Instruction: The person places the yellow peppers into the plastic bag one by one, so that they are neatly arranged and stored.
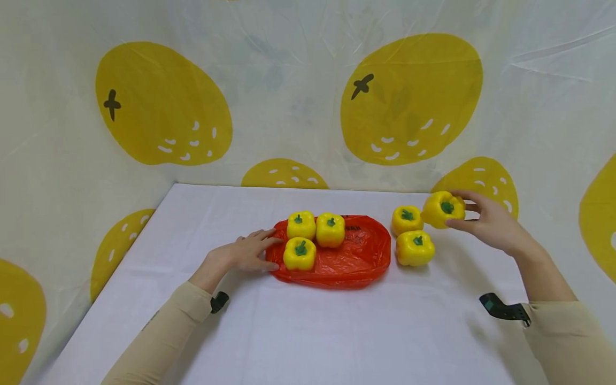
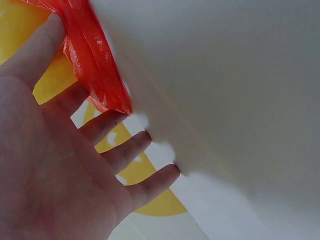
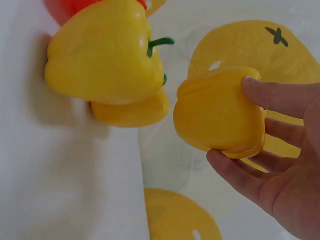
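Note:
My right hand [image 1: 495,222] grips a yellow bell pepper [image 1: 440,209] with a green stem, thumb on one side and fingers on the other; the right wrist view shows this pepper [image 3: 220,112] held off the table. Close by stand two more yellow peppers, one behind [image 1: 407,220] and one in front [image 1: 415,248]. My left hand [image 1: 247,251] touches the left edge of a red plastic bag [image 1: 356,262] with spread, fairly straight fingers, also seen in the left wrist view beside the red bag [image 2: 92,55]. Three yellow peppers [image 1: 300,254] sit upright on the bag's left half.
A white cloth covers the table [image 1: 308,331]. Behind and beside it hangs a pale curtain [image 1: 289,96] printed with large yellow fruit. Dark bands [image 1: 504,309] sit at both wrists.

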`<state>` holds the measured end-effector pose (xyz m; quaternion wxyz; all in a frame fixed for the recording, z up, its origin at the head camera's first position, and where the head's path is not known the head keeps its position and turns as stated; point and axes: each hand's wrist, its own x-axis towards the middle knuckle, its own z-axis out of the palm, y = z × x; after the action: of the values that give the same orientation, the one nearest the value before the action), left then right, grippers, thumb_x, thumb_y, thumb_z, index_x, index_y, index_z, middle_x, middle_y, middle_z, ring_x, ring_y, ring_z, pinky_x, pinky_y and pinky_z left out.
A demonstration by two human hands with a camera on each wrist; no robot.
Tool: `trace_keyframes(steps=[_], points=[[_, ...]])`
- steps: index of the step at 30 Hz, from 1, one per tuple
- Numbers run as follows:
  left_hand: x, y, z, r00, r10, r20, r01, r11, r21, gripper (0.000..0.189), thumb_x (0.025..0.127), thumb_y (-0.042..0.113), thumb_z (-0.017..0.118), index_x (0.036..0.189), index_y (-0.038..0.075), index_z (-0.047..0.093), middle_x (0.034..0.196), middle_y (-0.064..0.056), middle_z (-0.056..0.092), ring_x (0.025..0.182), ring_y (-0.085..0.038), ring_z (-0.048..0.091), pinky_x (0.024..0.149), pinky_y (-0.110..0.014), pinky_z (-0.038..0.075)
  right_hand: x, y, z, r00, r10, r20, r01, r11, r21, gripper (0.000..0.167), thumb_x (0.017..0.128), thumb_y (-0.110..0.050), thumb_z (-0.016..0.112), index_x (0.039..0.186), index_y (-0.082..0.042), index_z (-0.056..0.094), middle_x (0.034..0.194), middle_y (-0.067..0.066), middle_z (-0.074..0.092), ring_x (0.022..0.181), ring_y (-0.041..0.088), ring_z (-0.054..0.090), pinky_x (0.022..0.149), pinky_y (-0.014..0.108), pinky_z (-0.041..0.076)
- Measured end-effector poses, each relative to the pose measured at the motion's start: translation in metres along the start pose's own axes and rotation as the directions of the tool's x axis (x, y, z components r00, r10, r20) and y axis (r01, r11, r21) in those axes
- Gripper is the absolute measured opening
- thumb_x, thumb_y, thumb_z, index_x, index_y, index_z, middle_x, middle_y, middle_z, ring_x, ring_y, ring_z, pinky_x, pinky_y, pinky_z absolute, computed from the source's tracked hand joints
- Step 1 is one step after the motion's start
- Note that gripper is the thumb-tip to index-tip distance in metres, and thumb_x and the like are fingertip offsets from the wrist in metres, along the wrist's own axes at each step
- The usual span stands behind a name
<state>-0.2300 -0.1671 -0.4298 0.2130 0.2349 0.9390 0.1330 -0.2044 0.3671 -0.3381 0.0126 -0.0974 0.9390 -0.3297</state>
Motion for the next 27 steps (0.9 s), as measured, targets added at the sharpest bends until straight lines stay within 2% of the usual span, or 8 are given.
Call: trace_keyframes(steps=[6, 9, 11, 12, 14, 17, 21, 27], points=[[0.0, 0.0, 0.0, 1.0, 0.001, 0.0, 0.0, 1.0, -0.004, 0.078, 0.093, 0.052, 0.07, 0.158, 0.021, 0.041, 0.169, -0.011, 0.021, 0.152, -0.04, 0.017, 0.114, -0.074, 0.018, 0.001, -0.019, 0.002, 0.999, -0.053, -0.004, 0.053, 0.998, -0.02, 0.071, 0.097, -0.024, 0.075, 0.154, -0.001, 0.039, 0.15, 0.025, 0.043, 0.133, 0.056, 0.039, 0.094, 0.065, 0.05], [0.0, 0.0, 0.0, 1.0, -0.001, 0.002, 0.001, 1.0, -0.001, 0.079, 0.093, 0.052, 0.07, 0.158, 0.021, 0.041, 0.169, -0.01, 0.021, 0.152, -0.04, 0.017, 0.114, -0.073, 0.018, 0.001, -0.026, 0.002, 0.998, -0.063, -0.006, 0.063, 0.998, -0.028, 0.069, 0.096, -0.023, 0.076, 0.152, -0.004, 0.041, 0.15, 0.021, 0.045, 0.133, 0.052, 0.041, 0.091, 0.038, 0.057], [0.0, 0.0, 0.0, 1.0, -0.001, 0.004, 0.001, 1.0, 0.003, 0.079, 0.093, 0.053, 0.07, 0.158, 0.021, 0.041, 0.169, -0.01, 0.021, 0.152, -0.041, 0.017, 0.114, -0.073, 0.019, 0.001, -0.03, 0.003, 0.997, -0.071, -0.003, 0.071, 0.997, -0.02, 0.069, 0.095, -0.022, 0.077, 0.152, -0.005, 0.042, 0.149, 0.02, 0.045, 0.132, 0.051, 0.043, 0.085, 0.021, 0.054], [0.001, 0.0, 0.0, 1.0, -0.002, 0.005, 0.002, 1.0, 0.005, 0.079, 0.093, 0.053, 0.07, 0.158, 0.021, 0.041, 0.169, -0.01, 0.021, 0.152, -0.041, 0.017, 0.114, -0.073, 0.019, 0.001, -0.032, 0.003, 0.997, -0.08, 0.0, 0.08, 0.997, -0.015, 0.069, 0.095, -0.021, 0.077, 0.152, -0.004, 0.042, 0.149, 0.02, 0.046, 0.131, 0.051, 0.043, 0.084, 0.018, 0.053], [0.001, -0.001, 0.0, 1.0, -0.003, 0.007, 0.003, 1.0, 0.01, 0.079, 0.092, 0.053, 0.07, 0.158, 0.021, 0.041, 0.169, -0.01, 0.021, 0.152, -0.041, 0.017, 0.113, -0.073, 0.02, 0.001, -0.036, 0.005, 0.996, -0.09, 0.006, 0.09, 0.996, -0.009, 0.07, 0.095, -0.02, 0.077, 0.152, -0.004, 0.042, 0.149, 0.021, 0.046, 0.131, 0.051, 0.044, 0.084, 0.017, 0.053], [0.001, 0.0, 0.0, 1.0, -0.005, 0.008, 0.005, 1.0, 0.014, 0.079, 0.092, 0.053, 0.07, 0.158, 0.021, 0.041, 0.168, -0.01, 0.021, 0.152, -0.04, 0.018, 0.113, -0.073, 0.021, 0.001, -0.041, 0.007, 0.994, -0.103, 0.019, 0.104, 0.995, -0.01, 0.07, 0.095, -0.02, 0.077, 0.152, -0.004, 0.042, 0.149, 0.02, 0.046, 0.131, 0.05, 0.044, 0.089, 0.031, 0.057], [0.001, -0.001, 0.0, 1.0, -0.004, 0.009, 0.004, 1.0, 0.015, 0.079, 0.092, 0.054, 0.07, 0.158, 0.021, 0.041, 0.168, -0.01, 0.021, 0.152, -0.04, 0.018, 0.113, -0.073, 0.021, 0.001, -0.048, 0.01, 0.989, -0.143, 0.029, 0.143, 0.99, -0.011, 0.069, 0.093, -0.019, 0.079, 0.151, -0.004, 0.044, 0.148, 0.02, 0.048, 0.13, 0.05, 0.046, 0.092, 0.049, 0.055], [0.001, 0.0, 0.0, 1.0, -0.001, 0.008, 0.001, 1.0, 0.01, 0.079, 0.092, 0.053, 0.07, 0.158, 0.021, 0.041, 0.169, -0.011, 0.021, 0.152, -0.041, 0.017, 0.113, -0.073, 0.019, 0.003, -0.058, 0.017, 0.984, -0.172, 0.037, 0.172, 0.985, -0.001, 0.065, 0.091, -0.02, 0.081, 0.147, -0.006, 0.05, 0.143, 0.015, 0.054, 0.127, 0.045, 0.051, 0.093, 0.054, 0.053]])
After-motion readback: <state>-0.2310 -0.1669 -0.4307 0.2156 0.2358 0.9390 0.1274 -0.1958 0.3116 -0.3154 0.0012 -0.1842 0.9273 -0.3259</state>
